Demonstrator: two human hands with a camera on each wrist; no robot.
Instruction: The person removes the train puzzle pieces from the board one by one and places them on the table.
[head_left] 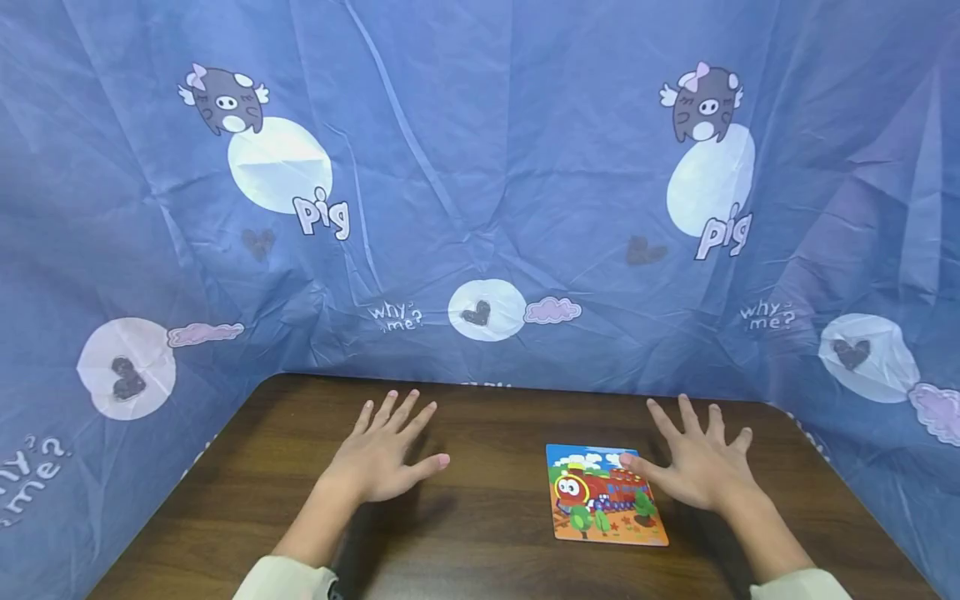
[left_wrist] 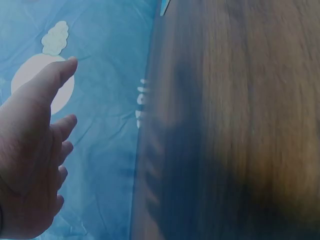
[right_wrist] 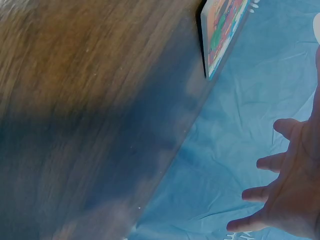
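Observation:
A square picture board [head_left: 600, 500] showing a red cartoon train with eyes, green trees and clouds lies flat on the right half of the brown table. My right hand [head_left: 701, 467] hovers with spread fingers just right of it, the thumb overlapping the board's upper right corner in the head view. In the right wrist view the board [right_wrist: 222, 35] shows its edge at the top. My left hand [head_left: 382, 458] is over the left part of the table, fingers fanned out and holding nothing. The left wrist view shows that hand [left_wrist: 32, 145] above the tabletop.
The dark wood-grain table [head_left: 480, 550] reaches back to a blue curtain [head_left: 480, 200] printed with pigs, hearts and words, which encloses the back and both sides. Pale sleeves [head_left: 288, 579] cover both forearms near the bottom edge.

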